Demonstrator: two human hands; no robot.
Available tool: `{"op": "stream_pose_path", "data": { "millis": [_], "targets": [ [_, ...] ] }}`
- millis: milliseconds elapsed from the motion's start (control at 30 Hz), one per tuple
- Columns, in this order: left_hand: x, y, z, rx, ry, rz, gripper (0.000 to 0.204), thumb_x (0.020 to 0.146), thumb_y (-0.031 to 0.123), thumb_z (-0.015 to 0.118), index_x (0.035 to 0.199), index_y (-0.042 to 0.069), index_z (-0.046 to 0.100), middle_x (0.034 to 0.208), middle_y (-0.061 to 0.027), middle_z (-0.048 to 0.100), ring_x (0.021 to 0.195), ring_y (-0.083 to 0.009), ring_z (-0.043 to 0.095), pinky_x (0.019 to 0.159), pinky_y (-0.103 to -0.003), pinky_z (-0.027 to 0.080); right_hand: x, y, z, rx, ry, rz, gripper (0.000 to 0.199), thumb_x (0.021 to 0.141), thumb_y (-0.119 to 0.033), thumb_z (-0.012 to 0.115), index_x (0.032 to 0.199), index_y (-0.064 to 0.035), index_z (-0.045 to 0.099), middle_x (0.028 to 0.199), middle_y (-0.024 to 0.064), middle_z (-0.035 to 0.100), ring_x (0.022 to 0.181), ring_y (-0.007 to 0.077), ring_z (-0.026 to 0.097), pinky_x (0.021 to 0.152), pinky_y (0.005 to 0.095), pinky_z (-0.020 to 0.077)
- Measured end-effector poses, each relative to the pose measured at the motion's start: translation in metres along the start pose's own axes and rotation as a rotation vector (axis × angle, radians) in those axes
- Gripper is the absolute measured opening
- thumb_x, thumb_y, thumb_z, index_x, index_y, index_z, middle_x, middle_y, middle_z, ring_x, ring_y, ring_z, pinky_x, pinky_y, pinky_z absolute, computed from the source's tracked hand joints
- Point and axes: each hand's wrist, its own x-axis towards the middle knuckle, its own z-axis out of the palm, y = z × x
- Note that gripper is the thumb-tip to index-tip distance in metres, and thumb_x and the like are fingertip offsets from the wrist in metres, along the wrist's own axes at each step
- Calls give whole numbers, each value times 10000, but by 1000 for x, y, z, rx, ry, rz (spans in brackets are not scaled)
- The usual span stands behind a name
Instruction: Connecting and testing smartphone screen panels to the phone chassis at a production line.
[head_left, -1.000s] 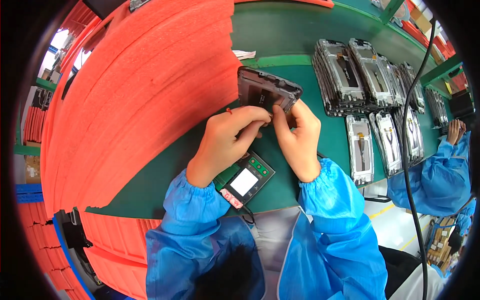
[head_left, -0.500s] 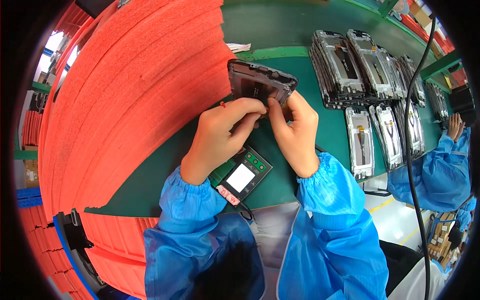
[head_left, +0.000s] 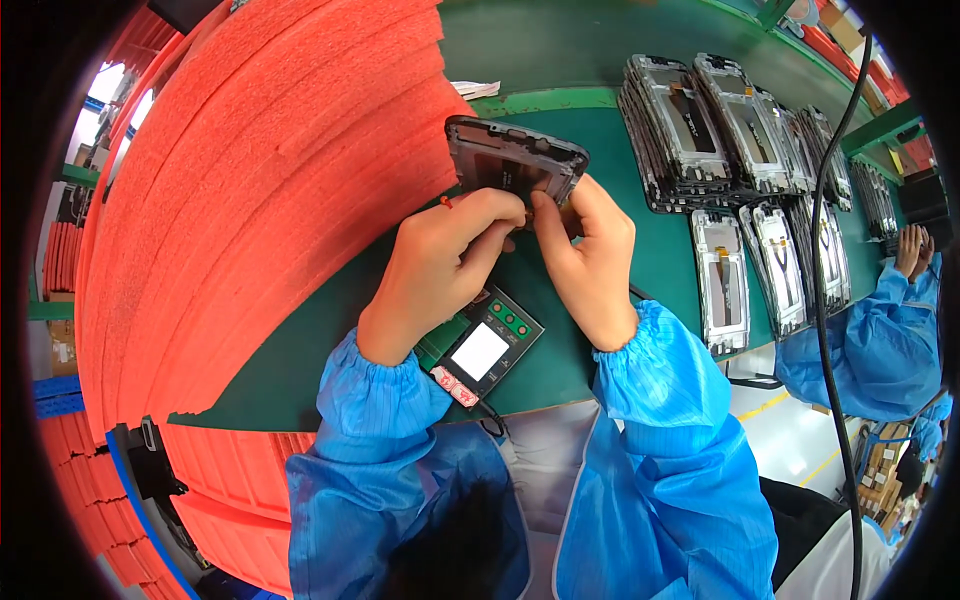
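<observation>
A dark phone screen frame (head_left: 520, 152) is held up above the green tabletop, tilted, with its inner side toward me. My right hand (head_left: 590, 262) is closed on its right side, the thumb lying on the inner face. With thumb and forefinger pinched together, my left hand (head_left: 432, 265) works at the frame's lower part. A small yellowish bit, perhaps a flex cable end, shows between the fingertips, but most of it is hidden. Beneath my hands lies a black tester box (head_left: 497, 350) with a lit white screen and a green button strip.
Red foam sheets (head_left: 270, 190) form a tall stack on the left. Several piles of phone screen frames (head_left: 690, 130) stand at the back right. A black cable (head_left: 826, 300) hangs down on the right, in front of a co-worker's blue sleeve (head_left: 865, 340).
The phone screen frame has shifted slightly left, and my hands have moved a little with it. Both hands keep their hold. The co-worker's hands have moved slightly.
</observation>
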Motion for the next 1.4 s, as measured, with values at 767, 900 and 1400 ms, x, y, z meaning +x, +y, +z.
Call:
{"op": "stream_pose_path", "data": {
  "millis": [767, 900, 1400],
  "targets": [
    [2, 9, -12, -433, -22, -450, 152, 848, -40, 541, 898, 25, 414, 835, -90, 611, 769, -140, 643, 611, -238, 497, 0, 21, -7, -200, -7, -406, 627, 824, 135, 554, 1310, -47, 202, 832, 115, 604, 584, 89, 528, 484, 206, 393],
    [3, 11, -14, -451, -32, -521, 148, 860, -16, 543, 903, 33, 410, 853, -96, 614, 754, -139, 638, 602, -235, 492, 2, 19, -5, -152, 69, -354, 554, 827, 95, 571, 1285, -52, 296, 804, 74, 584, 547, 72, 469, 471, 212, 366],
    [7, 4, -13, -523, 17, -572, 113, 863, -29, 507, 896, 25, 412, 848, -97, 611, 741, -133, 627, 608, -243, 498, 18, 10, -10, -251, -216, -273, 367, 654, 47, 644, 1007, -51, 627, 833, 75, 590, 676, 223, 549, 603, 298, 451]
  ]
}}
